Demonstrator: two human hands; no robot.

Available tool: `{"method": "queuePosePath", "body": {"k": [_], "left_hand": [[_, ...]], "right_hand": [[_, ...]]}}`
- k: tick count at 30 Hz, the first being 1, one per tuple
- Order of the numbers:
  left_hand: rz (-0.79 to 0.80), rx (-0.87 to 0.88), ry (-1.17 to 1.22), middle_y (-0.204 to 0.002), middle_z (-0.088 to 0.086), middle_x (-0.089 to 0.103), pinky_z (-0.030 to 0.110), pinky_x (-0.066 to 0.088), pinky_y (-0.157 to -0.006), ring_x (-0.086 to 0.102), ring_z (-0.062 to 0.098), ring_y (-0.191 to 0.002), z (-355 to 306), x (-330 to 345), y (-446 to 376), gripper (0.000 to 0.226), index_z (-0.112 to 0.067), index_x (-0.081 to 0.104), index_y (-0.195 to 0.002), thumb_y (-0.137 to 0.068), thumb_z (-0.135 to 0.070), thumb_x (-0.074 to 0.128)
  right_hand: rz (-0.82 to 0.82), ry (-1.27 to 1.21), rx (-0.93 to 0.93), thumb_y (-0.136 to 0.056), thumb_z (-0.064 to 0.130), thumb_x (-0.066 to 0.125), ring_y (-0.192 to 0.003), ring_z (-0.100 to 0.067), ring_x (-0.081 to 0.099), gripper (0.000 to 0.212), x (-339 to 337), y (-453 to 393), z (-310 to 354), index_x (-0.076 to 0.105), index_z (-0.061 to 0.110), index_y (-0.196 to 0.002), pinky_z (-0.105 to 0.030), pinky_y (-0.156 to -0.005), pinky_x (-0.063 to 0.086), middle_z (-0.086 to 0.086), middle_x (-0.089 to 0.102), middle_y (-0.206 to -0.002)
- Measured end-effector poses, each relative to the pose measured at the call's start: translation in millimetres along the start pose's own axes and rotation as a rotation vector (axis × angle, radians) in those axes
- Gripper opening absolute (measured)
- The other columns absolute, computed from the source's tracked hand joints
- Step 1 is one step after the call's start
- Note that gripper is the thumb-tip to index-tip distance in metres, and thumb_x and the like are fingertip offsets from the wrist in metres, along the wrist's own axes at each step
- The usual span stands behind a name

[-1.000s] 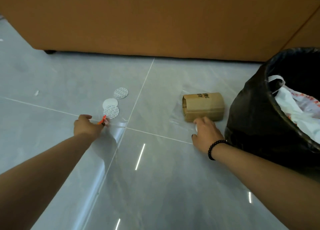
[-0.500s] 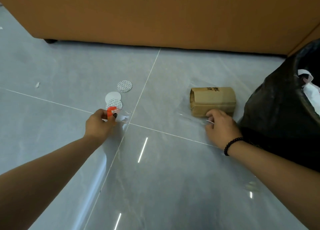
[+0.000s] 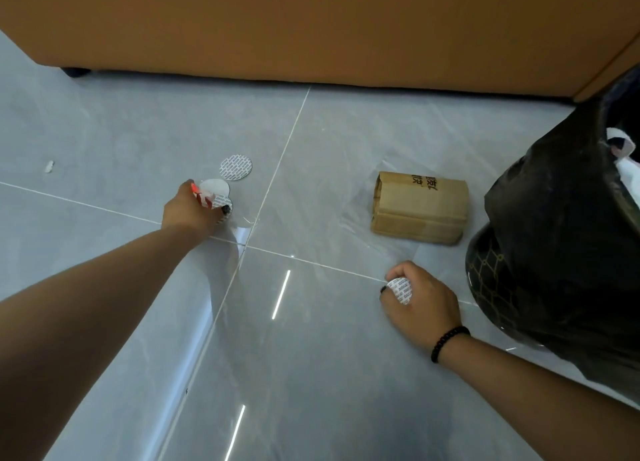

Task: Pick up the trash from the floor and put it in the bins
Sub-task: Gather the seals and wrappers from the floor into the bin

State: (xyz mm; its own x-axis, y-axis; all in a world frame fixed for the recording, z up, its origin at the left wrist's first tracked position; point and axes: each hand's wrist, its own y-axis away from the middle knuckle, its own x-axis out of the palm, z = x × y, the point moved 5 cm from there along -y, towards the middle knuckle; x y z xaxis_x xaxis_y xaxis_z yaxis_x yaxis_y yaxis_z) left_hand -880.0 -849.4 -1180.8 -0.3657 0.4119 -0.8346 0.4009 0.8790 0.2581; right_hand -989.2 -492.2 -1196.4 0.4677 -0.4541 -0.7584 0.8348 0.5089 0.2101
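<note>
Grey tiles are stretching from the bin (image 3: 561, 245) to an orange cabinet (image 3: 311, 24). We are gathering trash: our right hand (image 3: 420, 304), just beside the bin, is pinching a seal (image 3: 400, 290) in curled fingers. Well left of the bin, our left hand (image 3: 194, 211) is pinching a red scrap (image 3: 200, 194) while reaching onto more discs (image 3: 216, 192). A box (image 3: 420, 207) is lying beside the bin. Next, we judge, comes lifting both hands over the bin's rim.

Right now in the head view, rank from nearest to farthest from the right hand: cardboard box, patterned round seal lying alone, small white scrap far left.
From the right hand:
1. cardboard box, just beyond it, beside the bin.
2. patterned round seal, across the tile seam to the left, beyond the left hand.
3. small white scrap, far left.
</note>
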Motion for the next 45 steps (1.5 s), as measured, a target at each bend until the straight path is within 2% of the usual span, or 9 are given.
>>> {"method": "queuePosePath", "body": {"k": [4, 12, 18, 20, 22, 24, 29, 37, 45], "left_hand": [[0.064, -0.007, -0.078, -0.109, 0.016, 0.067, 0.031, 0.042, -0.075, 0.061, 0.035, -0.100, -0.4, 1.2, -17.5, 0.048, -0.008, 0.061, -0.109, -0.073, -0.035, 0.077], [0.103, -0.032, -0.052, -0.098, 0.015, 0.068, 0.037, 0.050, -0.079, 0.064, 0.035, -0.097, 4.4, -5.5, -12.0, 0.047, -0.009, 0.064, -0.107, -0.073, -0.038, 0.079], [0.155, 0.288, -0.073, -0.082, 0.013, 0.061, 0.031, 0.042, -0.062, 0.056, 0.026, -0.074, -21.7, 1.7, 27.4, 0.023, -0.008, 0.058, -0.078, -0.085, -0.027, 0.067], [0.111, 0.383, -0.086, -0.100, 0.013, 0.062, 0.033, 0.046, -0.069, 0.060, 0.031, -0.089, -34.8, 1.9, 15.1, 0.020, -0.009, 0.063, -0.093, -0.084, -0.026, 0.068], [0.073, 0.349, -0.139, -0.130, 0.018, 0.054, 0.041, 0.046, -0.093, 0.055, 0.038, -0.113, -43.3, 5.1, -10.6, 0.039, -0.006, 0.057, -0.116, -0.085, -0.027, 0.066], [0.076, 0.321, -0.202, -0.137, 0.023, 0.046, 0.044, 0.040, -0.102, 0.048, 0.040, -0.122, -50.9, 13.2, -32.4, 0.045, 0.001, 0.052, -0.122, -0.087, -0.026, 0.061], [0.046, 0.198, -0.049, -0.102, 0.026, 0.066, 0.039, 0.049, -0.084, 0.063, 0.041, -0.098, -64.9, 24.7, -35.1, 0.028, 0.000, 0.067, -0.103, -0.086, -0.023, 0.067], [0.191, 0.097, 0.057, -0.095, 0.012, 0.070, 0.038, 0.053, -0.087, 0.066, 0.031, -0.092, -48.7, 48.3, 4.9, 0.036, -0.010, 0.070, -0.097, -0.073, -0.036, 0.079], [0.393, 0.182, 0.191, -0.079, 0.007, 0.066, 0.025, 0.047, -0.063, 0.061, 0.018, -0.068, -62.6, 46.2, 74.7, 0.018, -0.008, 0.070, -0.095, -0.085, -0.022, 0.070]], "right_hand": [[-0.089, 0.121, -0.145, -0.075, 0.043, 0.067, -0.067, -0.008, 0.053, 0.023, 8.3, 2.4, 4.1, 0.049, 0.029, -0.080, -0.014, -0.054, 0.035, 0.012, 0.057, -0.077], [-0.136, 0.177, -0.230, -0.070, 0.046, 0.064, -0.059, -0.008, 0.050, 0.026, 13.2, 1.2, 3.2, 0.045, 0.031, -0.078, -0.005, -0.053, 0.025, 0.012, 0.053, -0.069], [-0.149, 0.185, -0.252, -0.069, 0.047, 0.062, -0.056, -0.007, 0.049, 0.025, 15.6, -0.4, 1.8, 0.044, 0.031, -0.077, -0.009, -0.050, 0.027, 0.012, 0.051, -0.066], [-0.148, 0.187, -0.266, -0.069, 0.047, 0.062, -0.055, -0.006, 0.047, 0.026, 15.8, -0.6, 1.5, 0.043, 0.031, -0.077, -0.007, -0.050, 0.025, 0.013, 0.049, -0.066], [-0.146, 0.184, -0.263, -0.070, 0.048, 0.062, -0.054, -0.005, 0.045, 0.028, 15.7, -0.5, 0.5, 0.040, 0.033, -0.077, -0.005, -0.051, 0.023, 0.014, 0.047, -0.066], [-0.144, 0.186, -0.264, -0.070, 0.049, 0.060, -0.055, -0.004, 0.045, 0.028, 16.0, -0.4, -0.4, 0.037, 0.035, -0.079, -0.005, -0.052, 0.023, 0.015, 0.047, -0.066], [-0.154, 0.185, -0.273, -0.072, 0.050, 0.057, -0.058, -0.004, 0.047, 0.026, 17.8, -1.0, -0.8, 0.039, 0.033, -0.080, -0.017, -0.054, 0.037, 0.015, 0.047, -0.069], [-0.115, 0.219, -0.267, -0.075, 0.053, 0.055, -0.062, -0.003, 0.042, 0.026, 16.8, -1.0, -0.7, 0.039, 0.032, -0.081, -0.019, -0.057, 0.035, 0.017, 0.043, -0.072], [0.218, 0.185, -0.113, -0.082, 0.048, 0.054, -0.089, -0.012, 0.057, 0.030, 2.2, -1.3, 10.3, 0.042, 0.030, -0.102, -0.025, -0.078, 0.045, 0.011, 0.056, -0.105]]}}
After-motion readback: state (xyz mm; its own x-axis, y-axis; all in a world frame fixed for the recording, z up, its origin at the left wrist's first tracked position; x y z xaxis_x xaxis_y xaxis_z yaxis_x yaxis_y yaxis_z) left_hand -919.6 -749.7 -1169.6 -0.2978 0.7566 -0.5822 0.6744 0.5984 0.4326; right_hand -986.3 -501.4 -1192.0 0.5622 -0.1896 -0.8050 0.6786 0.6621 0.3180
